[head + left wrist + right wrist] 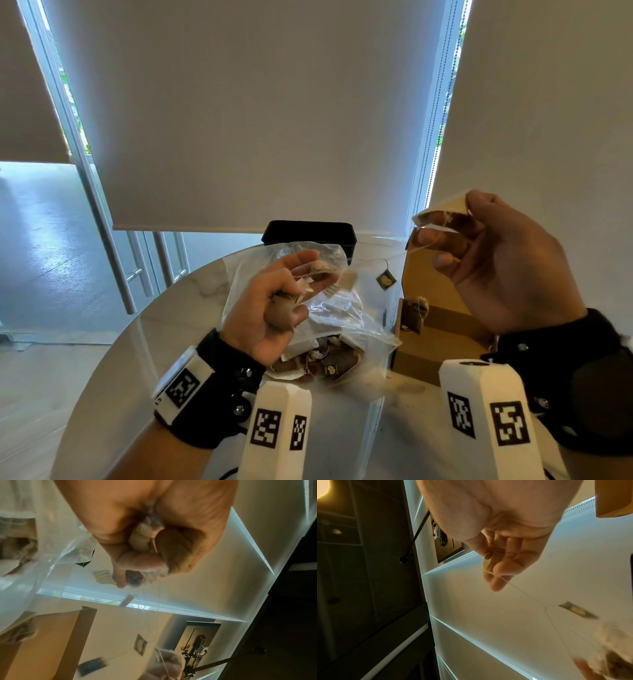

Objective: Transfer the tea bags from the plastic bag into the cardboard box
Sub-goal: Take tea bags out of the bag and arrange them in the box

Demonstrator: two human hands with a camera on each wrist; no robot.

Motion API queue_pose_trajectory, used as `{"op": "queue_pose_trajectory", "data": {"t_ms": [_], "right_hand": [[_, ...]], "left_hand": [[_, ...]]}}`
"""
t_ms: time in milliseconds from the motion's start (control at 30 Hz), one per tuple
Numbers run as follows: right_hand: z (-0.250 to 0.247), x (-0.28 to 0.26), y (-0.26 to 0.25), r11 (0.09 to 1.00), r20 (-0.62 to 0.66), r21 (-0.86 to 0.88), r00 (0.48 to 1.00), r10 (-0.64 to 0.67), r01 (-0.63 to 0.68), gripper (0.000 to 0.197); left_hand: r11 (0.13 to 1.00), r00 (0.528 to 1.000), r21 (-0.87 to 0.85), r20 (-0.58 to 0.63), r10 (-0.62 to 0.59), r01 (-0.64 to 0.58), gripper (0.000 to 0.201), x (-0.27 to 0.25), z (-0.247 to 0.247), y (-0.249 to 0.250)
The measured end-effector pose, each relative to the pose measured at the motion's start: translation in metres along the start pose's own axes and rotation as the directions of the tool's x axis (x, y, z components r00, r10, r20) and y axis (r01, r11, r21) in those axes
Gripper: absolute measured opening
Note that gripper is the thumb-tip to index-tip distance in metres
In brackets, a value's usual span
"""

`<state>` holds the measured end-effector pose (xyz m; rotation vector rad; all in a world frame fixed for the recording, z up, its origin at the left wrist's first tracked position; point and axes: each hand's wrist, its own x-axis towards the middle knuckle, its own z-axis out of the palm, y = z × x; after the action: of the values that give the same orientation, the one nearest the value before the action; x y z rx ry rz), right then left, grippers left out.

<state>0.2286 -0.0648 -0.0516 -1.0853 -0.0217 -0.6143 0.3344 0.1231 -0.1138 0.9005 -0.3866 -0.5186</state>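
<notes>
My left hand [291, 294] is raised over the clear plastic bag [346, 315] and grips a clump of tea bags [279, 313]; in the left wrist view my left hand [145, 561] has its fingers curled round the clump [171, 547]. More tea bags [322, 365] lie inside the plastic bag. My right hand [455, 236] is held high above the open cardboard box [442, 318] and pinches one tea bag [445, 210]. Its string runs leftward to a dark tag [386, 279] hanging in the air. The string crosses my right fingers [496, 582]. Another tea bag [414, 313] hangs over the box's left wall.
The bag and box sit on a round pale table [164, 329]. A black container [308, 233] stands at the table's far edge behind the bag. The box's lid [428, 274] stands upright at the back. Window blinds hang beyond the table.
</notes>
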Motion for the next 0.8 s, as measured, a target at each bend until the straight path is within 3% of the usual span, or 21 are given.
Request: {"op": "queue_pose_trajectory", "data": {"t_ms": [167,433,533,633,800], "right_hand": [[-0.006,-0.001,-0.013,0.996,0.004,0.073,0.999,-0.045,0.045,0.018],[-0.015,0.000,-0.026,0.982,0.011,0.140,0.991,-0.131,0.128,0.024],[-0.019,0.003,-0.028,0.966,0.015,0.204,0.986,-0.165,0.159,0.024],[-0.021,0.005,-0.027,0.962,0.048,0.205,0.980,-0.192,0.178,0.023],[-0.018,0.005,-0.025,0.959,0.102,0.191,0.967,-0.232,0.210,0.022]], "left_hand": [[0.995,0.998,0.089,-0.018,0.055,-0.053,0.044,0.002,-0.006,0.005],[0.950,0.997,0.305,0.050,0.058,-0.071,0.052,0.008,-0.017,-0.001],[0.917,0.998,0.395,0.056,0.037,-0.056,0.043,0.005,-0.015,-0.004],[0.870,0.998,0.491,-0.008,0.055,-0.044,0.029,0.001,-0.006,-0.004],[0.834,0.991,0.550,-0.075,0.109,-0.050,0.030,0.002,-0.004,-0.006]]}}
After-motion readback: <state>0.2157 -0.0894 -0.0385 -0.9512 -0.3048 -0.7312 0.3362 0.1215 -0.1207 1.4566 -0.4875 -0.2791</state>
